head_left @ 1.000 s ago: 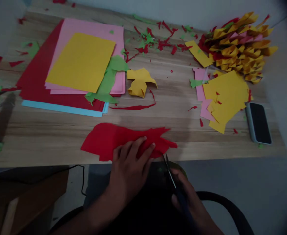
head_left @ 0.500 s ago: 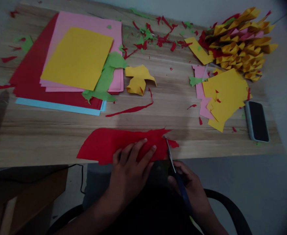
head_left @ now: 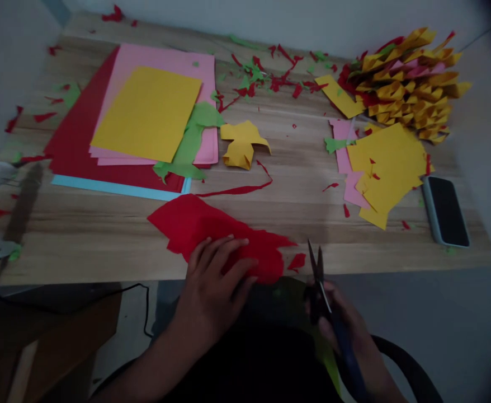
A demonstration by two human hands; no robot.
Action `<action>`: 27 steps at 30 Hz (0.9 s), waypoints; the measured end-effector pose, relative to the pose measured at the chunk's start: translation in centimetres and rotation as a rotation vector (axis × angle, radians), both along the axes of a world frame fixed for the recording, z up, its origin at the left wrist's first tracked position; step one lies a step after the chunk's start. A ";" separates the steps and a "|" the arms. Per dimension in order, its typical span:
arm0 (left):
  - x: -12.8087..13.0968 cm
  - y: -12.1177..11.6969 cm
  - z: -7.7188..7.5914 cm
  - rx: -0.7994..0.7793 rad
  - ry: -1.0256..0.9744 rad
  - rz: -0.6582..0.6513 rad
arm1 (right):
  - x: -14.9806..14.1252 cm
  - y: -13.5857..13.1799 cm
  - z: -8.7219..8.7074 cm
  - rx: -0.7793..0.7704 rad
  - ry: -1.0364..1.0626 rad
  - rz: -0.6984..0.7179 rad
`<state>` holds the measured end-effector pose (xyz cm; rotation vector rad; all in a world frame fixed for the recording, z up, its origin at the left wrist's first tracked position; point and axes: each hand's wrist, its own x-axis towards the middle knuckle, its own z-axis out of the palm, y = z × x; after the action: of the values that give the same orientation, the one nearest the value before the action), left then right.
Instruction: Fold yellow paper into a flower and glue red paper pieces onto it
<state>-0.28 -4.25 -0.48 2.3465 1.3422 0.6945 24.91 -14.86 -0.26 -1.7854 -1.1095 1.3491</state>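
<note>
"What covered the wooden table (head_left: pixel 111 238)?"

"A stack of colored paper (head_left: pixel 145 112) lay at left, and a cluster of folded paper (head_left: pixel 409 84), mostly yellow, sat at far right."

"And the red paper (head_left: pixel 216 221)?"

"It lay along the near edge, slightly overhanging. Its long axis slanted from far left to near right, jagged end pointing right. The person's left hand (head_left: pixel 212 285) rested on it, fingers apart."

"The right hand (head_left: pixel 352 322)?"

"Clamped around the handles of scissors (head_left: pixel 320 282), clear of the red paper. Their blades stood slightly apart, tips pointing away from the person and a little left."

"Could lettering be read on the phone (head_left: pixel 445 211)?"

"Its dark face was too dim to tell. A small red scrap (head_left: pixel 298 261) lay between paper and scissors."
</note>
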 end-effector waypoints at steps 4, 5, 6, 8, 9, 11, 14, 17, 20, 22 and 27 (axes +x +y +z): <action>-3.0 1.9 1.7 0.153 0.018 0.234 | 0.8 1.3 1.0 0.026 -0.154 -0.036; -4.0 2.7 2.1 0.135 0.050 0.324 | 1.1 1.7 1.1 0.030 -0.177 -0.023; -5.0 3.4 2.4 0.111 0.088 0.427 | 1.3 2.0 1.3 0.044 -0.204 -0.010; -6.7 4.8 2.5 0.002 0.197 0.536 | 1.7 2.6 1.5 0.105 -0.279 0.031; -7.4 5.3 2.4 -0.076 0.252 0.557 | 1.8 2.9 1.6 0.142 -0.334 0.060; -8.2 5.7 1.7 -0.159 0.306 0.559 | 1.7 3.5 1.8 0.193 -0.456 0.118; -8.2 5.5 0.7 -0.118 0.170 0.536 | 1.4 4.3 1.8 0.243 -0.556 0.144; -7.8 5.0 0.7 -0.074 -0.170 0.451 | 1.2 5.2 1.5 0.357 -0.586 0.133; -8.0 4.8 1.9 -0.044 -0.544 0.357 | 0.9 6.8 1.4 0.500 -0.621 0.145; -8.4 5.0 3.5 0.029 -0.729 0.343 | 0.4 8.3 1.9 0.557 -0.651 0.173; -10.4 5.6 9.1 0.244 -0.932 0.403 | -2.4 14.7 3.7 0.742 -0.570 0.255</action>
<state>-10.65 1.35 8.59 1.4888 1.2827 1.8540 22.51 -0.19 3.41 -1.4965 -1.8845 0.4055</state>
